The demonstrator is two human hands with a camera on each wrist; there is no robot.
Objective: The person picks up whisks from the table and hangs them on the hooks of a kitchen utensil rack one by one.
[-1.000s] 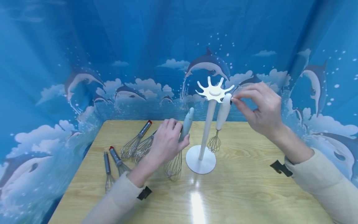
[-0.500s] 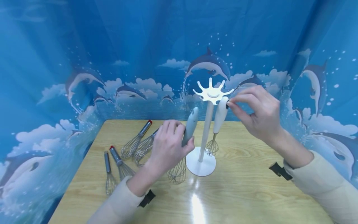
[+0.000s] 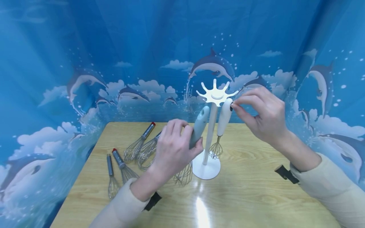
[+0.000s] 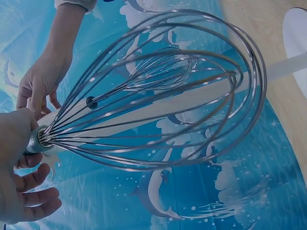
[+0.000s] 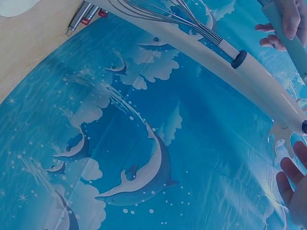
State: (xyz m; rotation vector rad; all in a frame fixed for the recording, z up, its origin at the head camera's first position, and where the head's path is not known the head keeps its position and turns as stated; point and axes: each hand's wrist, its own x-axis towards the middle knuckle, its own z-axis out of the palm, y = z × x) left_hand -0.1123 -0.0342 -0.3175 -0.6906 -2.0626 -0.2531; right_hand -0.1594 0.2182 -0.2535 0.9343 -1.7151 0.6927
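In the head view, my left hand grips a whisk by its pale blue-green handle, which tilts to the right beside a white stand. The stand has a star-shaped top with several hooks and a round base. At its right side, a small white-handled whisk stands upright near the hooks, wires down. My right hand pinches the top end of that handle between thumb and index finger. The left wrist view shows the wires of the larger whisk in front. Whether the white whisk bears on a hook cannot be told.
On the wooden table, several whisks lie to the left: a red-tipped one, one partly behind my left hand, another red-tipped one and a slim one. A blue dolphin curtain surrounds the table.
My left hand has carried the blue-green whisk rightward, up to the stand's post. The right hand and the white whisk have shifted slightly left and down. The stand's top has moved a little left.
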